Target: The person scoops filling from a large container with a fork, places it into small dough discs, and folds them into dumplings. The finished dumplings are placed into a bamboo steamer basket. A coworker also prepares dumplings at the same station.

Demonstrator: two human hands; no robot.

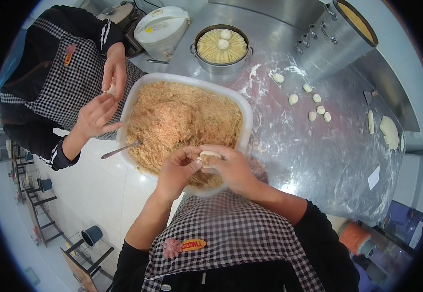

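Between my two hands is a dough wrapper (208,157) with brown filling showing in its middle. The fingers and thumb of my left hand (178,166) pinch its left edge. On the other side, my right hand (233,164) curls around it, with the thumb over the filling. Both hands are above the near side of a large white plastic tub (247,120) heaped with minced filling (182,116). A metal spoon (120,149) leans on the tub's left rim, its bowl end in the filling.
A co-worker's hands (100,109) pinch a small dough piece at the left. Two buns sit in a steamer (221,67) behind the tub. Several dough pieces (293,99) lie on the floured steel table (306,160). Stacked steamers (332,40), a rice cooker (160,33) and a dough slab (389,132) stand around.
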